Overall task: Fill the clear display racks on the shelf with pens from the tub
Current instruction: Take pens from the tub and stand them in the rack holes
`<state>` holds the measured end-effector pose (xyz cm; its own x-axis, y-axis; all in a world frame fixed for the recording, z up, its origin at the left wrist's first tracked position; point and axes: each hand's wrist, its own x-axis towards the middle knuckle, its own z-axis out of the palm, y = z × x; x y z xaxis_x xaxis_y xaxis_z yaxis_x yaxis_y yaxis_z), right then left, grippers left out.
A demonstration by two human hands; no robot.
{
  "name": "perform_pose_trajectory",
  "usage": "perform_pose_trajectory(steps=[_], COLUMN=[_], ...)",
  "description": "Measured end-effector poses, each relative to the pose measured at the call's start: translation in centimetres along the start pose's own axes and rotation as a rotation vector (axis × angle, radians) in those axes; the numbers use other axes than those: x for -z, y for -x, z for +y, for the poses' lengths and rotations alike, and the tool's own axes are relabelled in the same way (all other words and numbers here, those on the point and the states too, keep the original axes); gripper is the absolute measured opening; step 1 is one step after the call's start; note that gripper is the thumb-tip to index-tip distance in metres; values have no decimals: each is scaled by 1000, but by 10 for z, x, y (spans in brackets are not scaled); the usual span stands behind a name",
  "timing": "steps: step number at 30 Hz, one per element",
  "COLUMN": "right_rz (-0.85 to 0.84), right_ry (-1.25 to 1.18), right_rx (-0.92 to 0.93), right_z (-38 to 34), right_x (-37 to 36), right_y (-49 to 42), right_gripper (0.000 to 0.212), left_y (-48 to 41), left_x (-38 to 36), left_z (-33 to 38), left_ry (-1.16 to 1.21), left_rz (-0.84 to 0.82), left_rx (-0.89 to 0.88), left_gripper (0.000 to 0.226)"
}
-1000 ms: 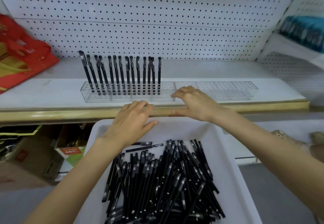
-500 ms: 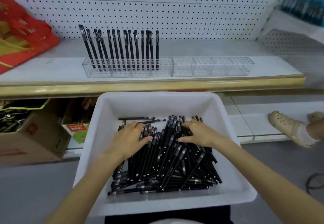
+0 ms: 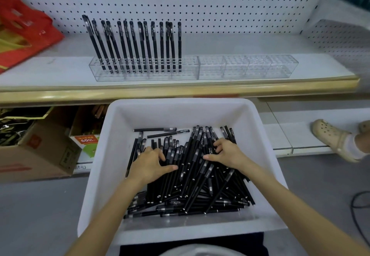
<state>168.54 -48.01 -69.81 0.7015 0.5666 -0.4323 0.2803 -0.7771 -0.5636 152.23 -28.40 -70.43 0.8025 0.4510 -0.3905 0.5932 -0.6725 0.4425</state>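
- Setting: shop shelving with a white pegboard back [image 3: 200,5]; I look down over a white shelf [image 3: 60,69] with a gold front edge, grey floor below.
- Pens, loose [image 3: 190,185]: black, heaped in the white tub [image 3: 180,103], directly beneath both hands. Most long axes run away from me toward the shelf, fanned and crossed. Two stray pens [image 3: 155,129] lie crosswise just beyond the left fingertips.
- Left hand [image 3: 149,164]: palm down on the heap, fingers bent into the pens, thumb stretched toward the right hand. Whether a pen is pinched, I cannot tell.
- Right hand [image 3: 226,153]: palm down, fingers curled over pen ends, thumb pointing left. Grasp likewise unclear.
- Tub: near me, below and in front of the shelf edge.
- Left rack [image 3: 188,71]: clear, on the shelf beyond and above the hands; a row of standing pens [image 3: 136,43] fills most of it, with free holes at its right end.
- Right rack [image 3: 248,67]: clear, touching the first, no pens; beyond the right hand, which I judge the nearer one.
- Next move, as I judge: gather pens lengthwise, tip them upright.
- Periphery: red bag [image 3: 24,35] far left; cardboard box [image 3: 36,151] beyond the left forearm; a beige shoe [image 3: 332,137] far right.
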Motion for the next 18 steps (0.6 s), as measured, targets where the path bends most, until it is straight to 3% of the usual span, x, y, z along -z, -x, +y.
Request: perform_pose_trajectory(steps=[8,11,18], right_rz=[89,103,80], right_ry=[-197,-253,-304], right_rx=[-64,-91,-119], right_z=[6,0,-5], right_x=[-10,-7,-8], right_y=[-15,-15,-19], right_gripper=[48,56,35], left_y=[-1,2,-4], left_x=[-6,-10,-11], left_z=[5,9,2], left_ry=[-22,-53,134], left_rz=[51,70,60], left_rx=[43,37,54], left_gripper=[41,39,30])
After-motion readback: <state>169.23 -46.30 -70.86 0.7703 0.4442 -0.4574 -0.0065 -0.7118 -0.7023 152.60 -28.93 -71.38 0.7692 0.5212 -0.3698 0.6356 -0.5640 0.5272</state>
